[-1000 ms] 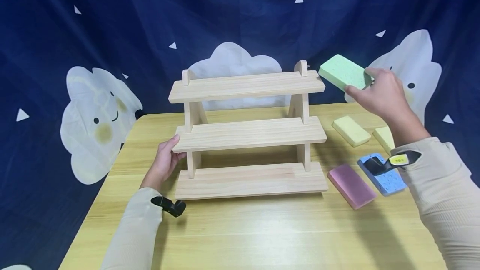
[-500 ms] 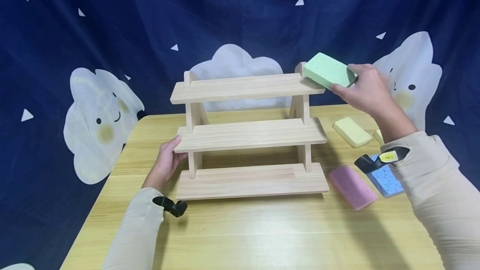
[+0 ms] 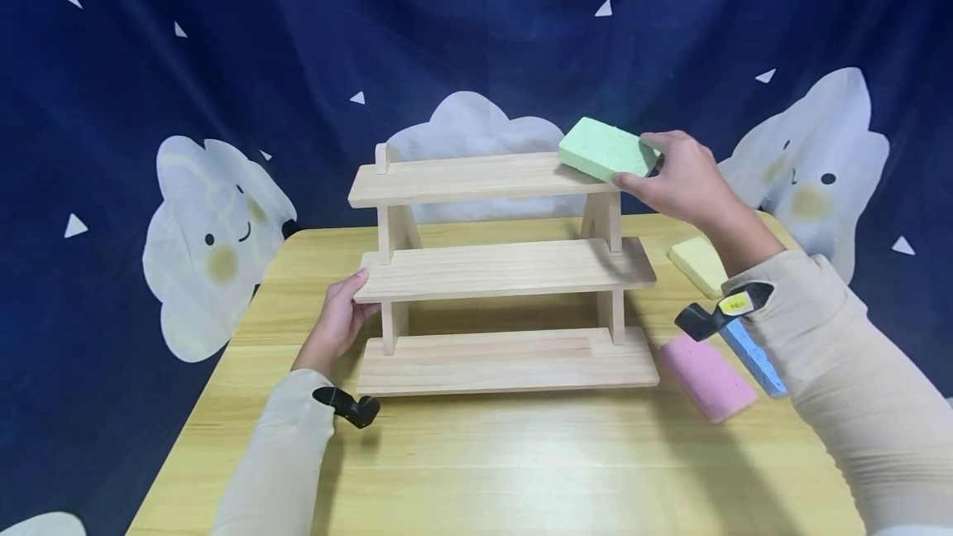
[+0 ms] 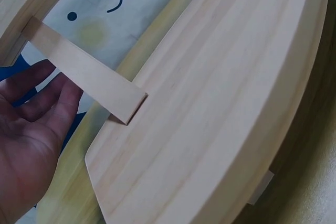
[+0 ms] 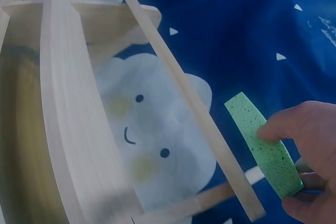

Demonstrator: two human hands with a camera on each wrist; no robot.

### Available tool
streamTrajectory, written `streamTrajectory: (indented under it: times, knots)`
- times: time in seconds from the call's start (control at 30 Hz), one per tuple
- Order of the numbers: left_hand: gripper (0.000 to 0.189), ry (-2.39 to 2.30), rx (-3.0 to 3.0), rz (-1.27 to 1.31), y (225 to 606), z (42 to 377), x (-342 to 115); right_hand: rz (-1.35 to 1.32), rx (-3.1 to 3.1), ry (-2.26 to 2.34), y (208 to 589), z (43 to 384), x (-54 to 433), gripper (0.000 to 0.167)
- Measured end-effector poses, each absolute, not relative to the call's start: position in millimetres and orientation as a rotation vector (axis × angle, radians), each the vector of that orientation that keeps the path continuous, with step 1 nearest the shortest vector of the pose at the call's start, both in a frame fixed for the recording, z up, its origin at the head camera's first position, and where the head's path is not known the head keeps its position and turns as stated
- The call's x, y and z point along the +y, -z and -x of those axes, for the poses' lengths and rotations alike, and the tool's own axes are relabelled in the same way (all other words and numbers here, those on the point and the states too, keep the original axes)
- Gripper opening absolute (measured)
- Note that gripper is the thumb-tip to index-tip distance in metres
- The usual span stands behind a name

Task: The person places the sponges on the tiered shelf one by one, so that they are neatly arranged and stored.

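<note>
A three-tier wooden shelf point(image 3: 506, 267) stands mid-table in the head view. My left hand point(image 3: 341, 317) grips the left end of its middle board, thumb on top; the left wrist view shows the fingers point(image 4: 39, 98) beside the upright. My right hand point(image 3: 688, 176) pinches a pale green sponge point(image 3: 605, 147) by its right end, over the right part of the top board. In the right wrist view the green sponge point(image 5: 265, 148) appears edge-on between thumb and fingers, a gap showing between it and the top board point(image 5: 194, 103).
Right of the shelf lie a pink sponge point(image 3: 707, 377), a blue sponge point(image 3: 754, 358) and a yellow sponge point(image 3: 698, 265), the latter two partly behind my right arm. A dark blue curtain point(image 3: 320, 7) with white clouds hangs behind the wooden table point(image 3: 476, 461).
My right hand has carried the green sponge leftward, from beyond the shelf's right end to over the top board. My left hand keeps its hold on the middle board.
</note>
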State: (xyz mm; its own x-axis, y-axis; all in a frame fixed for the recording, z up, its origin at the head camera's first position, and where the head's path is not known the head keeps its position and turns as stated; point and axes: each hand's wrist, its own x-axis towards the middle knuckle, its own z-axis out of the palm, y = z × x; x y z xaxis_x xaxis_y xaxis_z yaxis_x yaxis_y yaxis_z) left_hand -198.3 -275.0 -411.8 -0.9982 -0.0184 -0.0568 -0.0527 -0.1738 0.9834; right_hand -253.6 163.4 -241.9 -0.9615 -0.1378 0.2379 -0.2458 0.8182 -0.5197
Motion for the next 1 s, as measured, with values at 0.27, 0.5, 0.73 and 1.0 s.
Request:
streamTrajectory:
  times: [0.27, 0.5, 0.73, 1.0]
  knots:
    - [0.046, -2.407, 2.002, 0.110, 415, 200, -274, -0.447, -2.821, -0.988, 247, 263, 140, 0.062]
    - [0.045, -2.400, 1.998, 0.110, 414, 200, -274, -0.615, -2.790, -1.067, 252, 277, 123, 0.059]
    - [0.037, -2.434, 1.962, 0.089, 415, 200, -276, -0.681, -2.808, -1.190, 254, 286, 102, 0.060]
    - [0.044, -2.424, 1.969, 0.071, 416, 200, -275, -0.764, -2.796, -1.238, 255, 295, 76, 0.056]
